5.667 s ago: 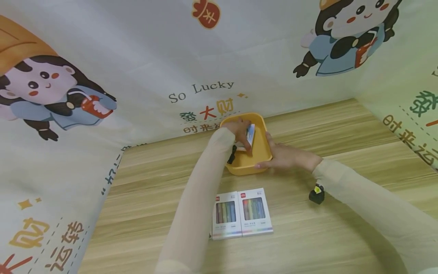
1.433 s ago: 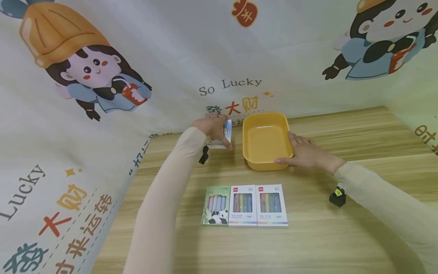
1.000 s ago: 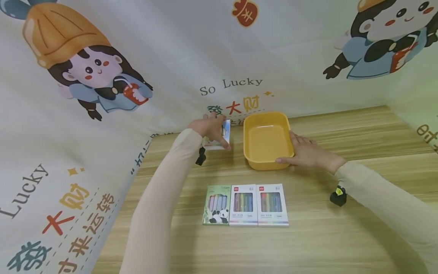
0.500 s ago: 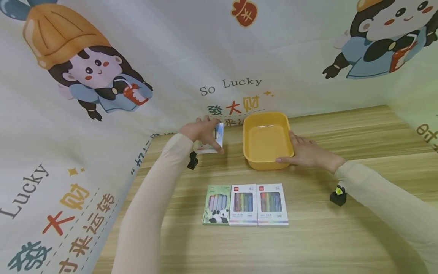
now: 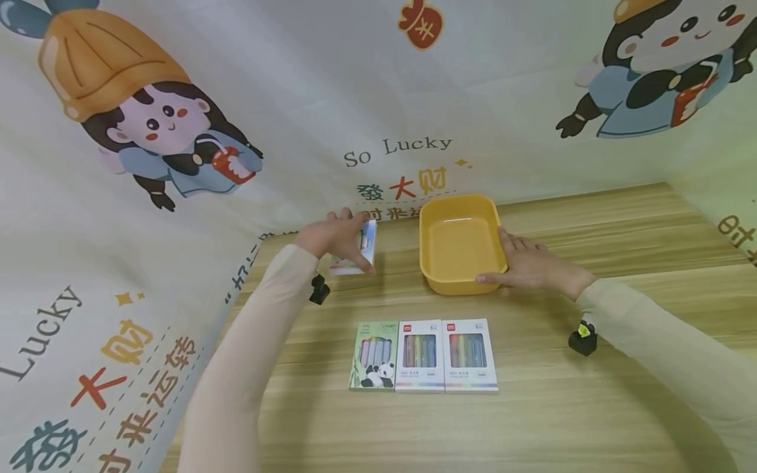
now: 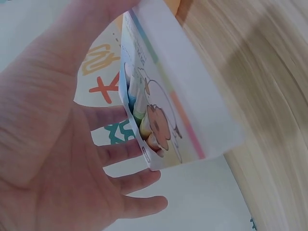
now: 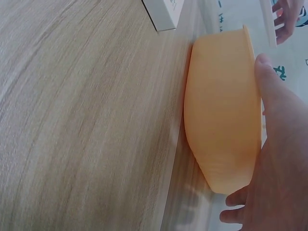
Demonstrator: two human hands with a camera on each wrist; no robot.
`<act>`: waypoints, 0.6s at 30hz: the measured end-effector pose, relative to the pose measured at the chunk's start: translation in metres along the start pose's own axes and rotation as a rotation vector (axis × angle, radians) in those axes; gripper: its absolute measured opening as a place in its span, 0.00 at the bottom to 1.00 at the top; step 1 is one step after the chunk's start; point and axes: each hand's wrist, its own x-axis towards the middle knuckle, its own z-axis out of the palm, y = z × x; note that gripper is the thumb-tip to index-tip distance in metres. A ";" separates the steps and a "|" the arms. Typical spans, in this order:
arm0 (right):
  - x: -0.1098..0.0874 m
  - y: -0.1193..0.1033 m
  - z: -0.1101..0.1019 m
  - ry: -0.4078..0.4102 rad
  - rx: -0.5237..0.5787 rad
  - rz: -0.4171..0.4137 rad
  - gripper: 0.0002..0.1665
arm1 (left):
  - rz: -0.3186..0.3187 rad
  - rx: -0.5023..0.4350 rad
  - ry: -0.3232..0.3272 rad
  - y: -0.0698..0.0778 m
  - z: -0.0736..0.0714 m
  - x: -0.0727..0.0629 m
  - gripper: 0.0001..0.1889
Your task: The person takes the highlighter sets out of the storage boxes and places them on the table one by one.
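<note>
My left hand [image 5: 337,238] grips a flat white-and-blue box of pens [image 5: 368,243] by its edges, left of the yellow plastic bin [image 5: 455,288]. Seen in the left wrist view, the pen box [image 6: 163,101] is tilted, with a cartoon print and several coloured pens behind its window. On the bin's right side, my right hand [image 5: 526,264] holds the near right corner, thumb along the front and fingers along the side. In the right wrist view the thumb [image 7: 263,62] touches the rim. Nothing lies inside the bin.
A green panda pen box [image 5: 375,355] and two white pen boxes [image 5: 420,355] [image 5: 471,355] lie side by side on the wooden table [image 5: 414,427], nearer than the bin. A printed cloth [image 5: 296,98] hangs behind the table.
Earlier, the left hand was inside the bin with the pen box. It has since come out leftward, and over the last second moves further left and nearer. The right hand stays on the bin.
</note>
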 end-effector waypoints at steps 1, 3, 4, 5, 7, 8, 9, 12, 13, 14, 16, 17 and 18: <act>0.000 0.000 0.000 -0.001 -0.002 0.002 0.72 | -0.001 0.000 0.003 -0.001 0.001 -0.002 0.69; 0.000 0.000 0.000 0.003 0.000 0.006 0.72 | -0.001 -0.003 0.011 -0.003 0.003 -0.005 0.68; 0.000 0.000 0.001 0.002 -0.001 0.011 0.72 | -0.001 -0.007 0.014 -0.004 0.004 -0.007 0.68; 0.000 0.000 0.001 0.004 -0.003 0.013 0.72 | 0.001 -0.007 0.016 -0.005 0.005 -0.009 0.67; -0.001 0.000 0.000 -0.001 -0.002 0.024 0.73 | 0.000 0.002 0.014 -0.006 0.008 -0.013 0.67; -0.001 -0.001 0.000 -0.004 -0.002 0.028 0.73 | 0.001 0.006 0.013 -0.007 0.010 -0.015 0.67; -0.002 -0.001 0.000 -0.006 -0.002 0.028 0.73 | -0.001 0.012 0.013 -0.007 0.011 -0.017 0.67; -0.002 -0.001 0.000 -0.009 -0.001 0.027 0.73 | 0.002 0.037 0.020 -0.009 0.016 -0.023 0.67; -0.001 -0.001 0.000 -0.007 -0.001 0.025 0.73 | 0.006 0.036 0.023 -0.009 0.017 -0.025 0.67; -0.001 -0.001 0.000 -0.006 -0.002 0.025 0.73 | 0.014 0.031 0.027 -0.010 0.018 -0.027 0.67; 0.000 -0.001 0.001 -0.005 0.000 0.025 0.73 | 0.029 0.015 0.029 -0.010 0.020 -0.031 0.67; 0.000 -0.001 0.001 -0.006 0.001 0.025 0.73 | 0.034 0.002 0.027 -0.010 0.021 -0.032 0.67; 0.000 -0.001 0.001 -0.009 0.003 0.028 0.73 | 0.039 -0.007 0.025 -0.010 0.022 -0.034 0.67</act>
